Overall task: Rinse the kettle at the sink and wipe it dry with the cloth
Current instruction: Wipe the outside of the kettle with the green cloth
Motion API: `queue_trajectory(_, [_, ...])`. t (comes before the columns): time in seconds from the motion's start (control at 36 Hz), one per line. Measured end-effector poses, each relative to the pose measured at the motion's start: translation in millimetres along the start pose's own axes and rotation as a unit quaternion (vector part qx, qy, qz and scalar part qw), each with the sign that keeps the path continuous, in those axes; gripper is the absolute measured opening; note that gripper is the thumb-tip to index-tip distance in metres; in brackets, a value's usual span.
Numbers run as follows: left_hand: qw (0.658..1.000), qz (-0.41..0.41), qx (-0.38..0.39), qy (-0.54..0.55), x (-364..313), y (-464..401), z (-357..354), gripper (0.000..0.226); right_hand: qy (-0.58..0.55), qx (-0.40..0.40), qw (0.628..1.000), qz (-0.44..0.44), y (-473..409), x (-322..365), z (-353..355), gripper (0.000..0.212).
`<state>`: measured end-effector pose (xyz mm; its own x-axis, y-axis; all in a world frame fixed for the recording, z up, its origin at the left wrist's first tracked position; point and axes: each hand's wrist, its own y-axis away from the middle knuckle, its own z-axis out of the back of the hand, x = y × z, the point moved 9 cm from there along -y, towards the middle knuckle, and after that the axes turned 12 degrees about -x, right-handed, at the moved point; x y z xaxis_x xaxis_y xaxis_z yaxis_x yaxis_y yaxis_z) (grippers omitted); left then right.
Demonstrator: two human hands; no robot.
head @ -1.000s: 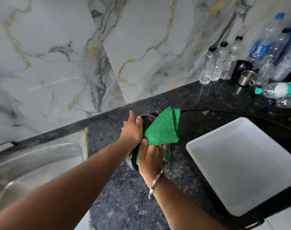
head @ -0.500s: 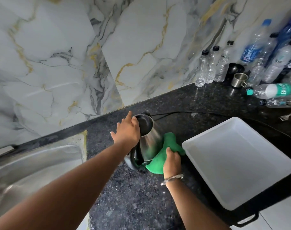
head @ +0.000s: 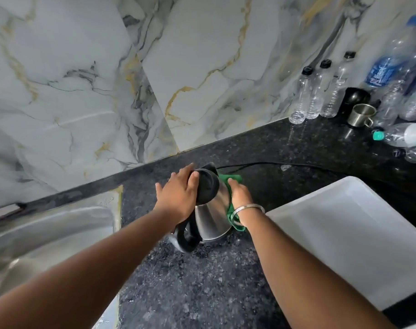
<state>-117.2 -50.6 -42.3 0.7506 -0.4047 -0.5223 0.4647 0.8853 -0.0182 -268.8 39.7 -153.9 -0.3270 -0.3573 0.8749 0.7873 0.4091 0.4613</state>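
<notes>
A steel kettle [head: 212,216] with a black lid and black handle stands upright on the dark granite counter [head: 202,281]. My left hand [head: 178,193] rests on the lid's left side, thumb on top, holding the kettle steady. My right hand [head: 240,194] presses a green cloth [head: 233,216] against the kettle's right side. Most of the cloth is hidden behind that hand and wrist; one green corner shows behind the lid and a fold hangs below the bracelet.
A steel sink [head: 43,236] lies at the left. A white tray [head: 354,236] sits close on the right. Several plastic bottles [head: 318,91] and a steel mug [head: 361,115] stand at the back right. A black cord [head: 273,165] runs behind the kettle.
The cloth went from on top of the kettle, down to its lower right side, then up along the right side. My left hand stayed on the lid.
</notes>
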Motion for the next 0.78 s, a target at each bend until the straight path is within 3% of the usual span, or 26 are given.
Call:
queue_trajectory(0.14, [0.999, -0.025, 0.023, -0.016, 2.1, -2.8, -0.7, 0.055, 0.050, 0.003, 0.998, -0.045, -7.6, -16.6, 6.3, 0.043])
queue_trajectory(0.28, [0.994, -0.085, 0.065, -0.025, 1.3, -8.2, -1.1, 0.061, -0.093, -0.010, 0.995, -0.038, 13.8, -5.4, 31.2, 0.025])
queue_trajectory(0.39, [0.974, -0.179, 0.136, -0.031, -3.9, -15.4, 1.0, 0.067, -0.155, 0.017, 0.988, -0.002, 34.6, 12.8, 44.9, 0.030])
queue_trajectory(0.5, [0.946, -0.251, 0.201, -0.047, -8.3, -24.7, -4.2, 0.062, -0.099, 0.037, 0.994, 0.028, 38.0, 17.1, 26.2, 0.042])
queue_trajectory(0.58, [0.941, -0.259, 0.212, -0.045, -7.5, -29.9, -6.7, 0.062, -0.057, 0.042, 0.997, 0.024, 31.5, 6.2, 8.3, 0.043])
queue_trajectory(0.69, [0.950, -0.241, 0.191, -0.052, -5.3, -28.6, -0.3, 0.062, 0.047, 0.040, 0.998, -0.019, 11.4, -24.0, 4.3, 0.038])
queue_trajectory(0.78, [0.963, -0.213, 0.144, -0.084, -6.2, -24.1, 8.1, 0.064, 0.063, 0.046, 0.997, -0.018, 7.2, -22.7, 9.5, 0.035])
